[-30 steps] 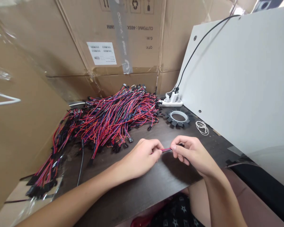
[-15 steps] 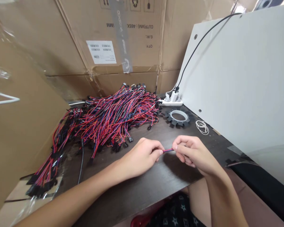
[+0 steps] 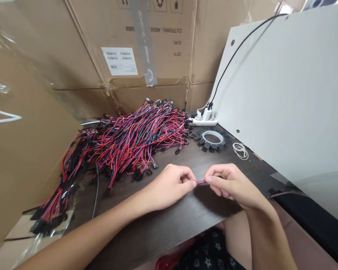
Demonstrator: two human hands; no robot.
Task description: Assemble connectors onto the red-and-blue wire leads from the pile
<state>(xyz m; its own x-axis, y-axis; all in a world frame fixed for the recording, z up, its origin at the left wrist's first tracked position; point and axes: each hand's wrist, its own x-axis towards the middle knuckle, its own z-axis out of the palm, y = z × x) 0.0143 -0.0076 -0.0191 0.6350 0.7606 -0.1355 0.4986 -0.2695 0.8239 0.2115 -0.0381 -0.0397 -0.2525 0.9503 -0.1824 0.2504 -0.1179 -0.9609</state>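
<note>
Between my two hands runs a short stretch of thin red and dark wires (image 3: 201, 182), held just above the dark table (image 3: 169, 221). My left hand (image 3: 174, 185) pinches one side of the wires between thumb and fingers. On the other side, my right hand (image 3: 227, 182) is closed on the wires with thumb and forefinger, its other fingers curled. The rest of the wires is hidden in my hands. Behind my left hand lies a large pile of red, blue and black wire cables (image 3: 141, 137) with black connectors.
A roll of tape (image 3: 222, 139) with dark pieces stuck round its rim lies beyond my right hand, near a coiled white cord (image 3: 240, 151). A white power strip (image 3: 204, 122) sits at the back. Cardboard boxes (image 3: 160, 92) and a white panel (image 3: 278, 93) wall the table in.
The gap between my hands has narrowed slightly, with less wire showing. My left fingertips have shifted a little to the right and down; the pile lies as before.
</note>
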